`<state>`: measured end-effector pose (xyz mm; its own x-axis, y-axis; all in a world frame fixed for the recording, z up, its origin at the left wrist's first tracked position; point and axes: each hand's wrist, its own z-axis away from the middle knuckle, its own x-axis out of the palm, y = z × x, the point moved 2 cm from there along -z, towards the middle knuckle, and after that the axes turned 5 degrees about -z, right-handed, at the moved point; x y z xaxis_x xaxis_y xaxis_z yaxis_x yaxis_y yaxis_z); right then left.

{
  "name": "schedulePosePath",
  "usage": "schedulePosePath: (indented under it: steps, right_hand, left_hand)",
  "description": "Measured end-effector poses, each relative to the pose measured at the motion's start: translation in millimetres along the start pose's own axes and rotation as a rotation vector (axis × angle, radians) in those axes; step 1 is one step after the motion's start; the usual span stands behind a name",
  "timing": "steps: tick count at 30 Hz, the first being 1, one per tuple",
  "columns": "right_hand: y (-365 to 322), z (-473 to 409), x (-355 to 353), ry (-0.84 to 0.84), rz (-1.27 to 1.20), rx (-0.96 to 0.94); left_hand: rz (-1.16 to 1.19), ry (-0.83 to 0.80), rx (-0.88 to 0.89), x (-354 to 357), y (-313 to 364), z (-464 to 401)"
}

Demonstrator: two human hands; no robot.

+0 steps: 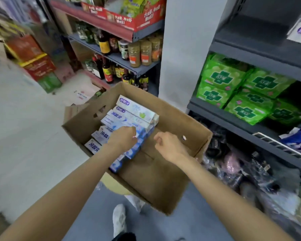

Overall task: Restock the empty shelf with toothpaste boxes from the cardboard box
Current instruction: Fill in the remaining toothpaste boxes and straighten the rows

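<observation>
- While both bare arms reach forward and down in the head view, the left hand (123, 136) lies on top of the toothpaste boxes (129, 119) inside the cardboard box (163, 180); its fingers curl downward over the stack, though whether they have closed round any one carton cannot be told from this angle
- Beside it the right hand (167, 143) hangs over the bare cardboard floor of the box, apart from the cartons; its fingers are loosely curled and hold nothing
- The toothpaste boxes are white and blue, stacked in a row along the left half of the cardboard box, their long sides running toward its far corner; the right half of the box shows only its bottom flaps
- The cardboard box stands open on the floor, with a white shoe (119, 218) just below its near edge
- To the right stands a dark grey shelf unit (250, 53); green packets (233, 87) fill one level, and the level above them is mostly bare
- Behind the box, another rack holds dark bottles (106, 70) and jars (144, 53); a red display carton (129, 20) sits on top
</observation>
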<state>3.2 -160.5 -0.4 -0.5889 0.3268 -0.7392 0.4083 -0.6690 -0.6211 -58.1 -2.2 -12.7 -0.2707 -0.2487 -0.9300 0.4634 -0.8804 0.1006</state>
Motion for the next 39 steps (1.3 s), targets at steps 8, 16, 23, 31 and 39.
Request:
schedulePosePath:
  steps: [8,16,23,31,39]
  right_hand:
    - [-30.7,-87.5,104.4,-0.097,-0.122,0.217]
    - [-24.9,-119.5,138.9,0.295,-0.176,0.406]
    - [-14.9,-164.5,93.3,0.469,-0.348,0.394]
    - [0.1,-186.6,74.6,0.242,-0.015,0.505]
    - [3.6,-187.7,72.9,0.233,-0.078,0.455]
  left_hand:
    - [-0.251,-0.346,0.176,25.2,-133.9,-77.5]
    - [-0.362,-0.294,0.357,31.1,-147.9,-114.3]
    - [-0.294,-0.241,0.348,27.2,-143.2,-134.6]
    - [-0.394,-0.058,0.329,33.1,-135.3,-149.0]
    - [-0.336,-0.135,0.37,31.1,-135.4,-162.4]
